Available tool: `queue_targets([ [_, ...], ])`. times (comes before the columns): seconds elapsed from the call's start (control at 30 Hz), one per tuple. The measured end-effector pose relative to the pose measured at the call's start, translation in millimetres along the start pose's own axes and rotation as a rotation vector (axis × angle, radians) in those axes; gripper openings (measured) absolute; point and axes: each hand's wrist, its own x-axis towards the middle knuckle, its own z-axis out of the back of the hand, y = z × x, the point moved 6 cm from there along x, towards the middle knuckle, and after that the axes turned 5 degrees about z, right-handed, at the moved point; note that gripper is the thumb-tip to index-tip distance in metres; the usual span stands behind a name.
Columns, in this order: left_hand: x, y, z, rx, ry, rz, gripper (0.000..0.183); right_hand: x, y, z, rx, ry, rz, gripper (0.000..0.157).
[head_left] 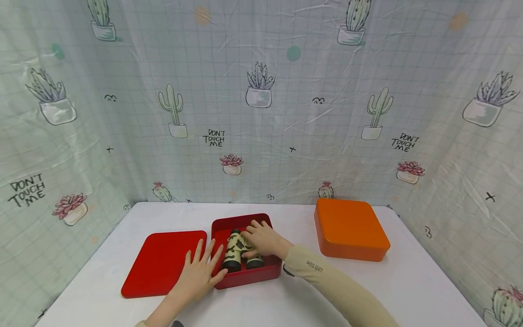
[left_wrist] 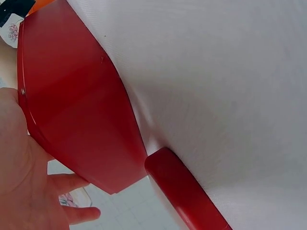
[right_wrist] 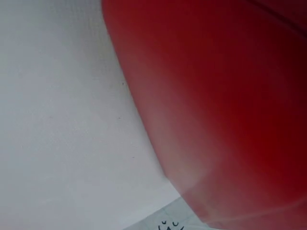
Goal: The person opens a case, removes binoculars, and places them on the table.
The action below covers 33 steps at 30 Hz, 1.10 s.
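Red fills most of the right wrist view, where only a blurry side of the red box (right_wrist: 230, 110) shows and no hand can be seen. In the head view, the right hand (head_left: 263, 240) covers part of the toy binoculars (head_left: 236, 250), so their top is hidden. The left wrist view shows just the palm and two fingers of the left hand (left_wrist: 26, 191).

The toy binoculars are green, tan and black in patches, with dark round ends. They lie inside the red box (head_left: 249, 254). The right hand rests on top of them with its fingers bent over them. The left hand (head_left: 200, 272) lies flat with its fingers spread, touching the left side of the red box.

A red lid (head_left: 159, 263) lies just left of the red box. An orange box (head_left: 349, 229) sits well to its right. All stand on a white table (head_left: 408, 281). Behind the red box hangs a cloth wall (head_left: 286, 113) with cactus pictures.
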Motion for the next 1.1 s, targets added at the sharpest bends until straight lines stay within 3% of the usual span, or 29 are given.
queue_targets([
  [0.57, -0.9, -0.8, 1.9, 0.011, -0.001, 0.003, 0.069, -2.7, 2.5, 2.1, 0.011, -0.034, -0.012, 0.059],
  [1.1, -0.6, -1.3, 2.1, 0.040, -0.023, -0.010, 0.069, -4.4, 2.7, 2.3, -0.051, -0.106, 0.008, 0.060],
])
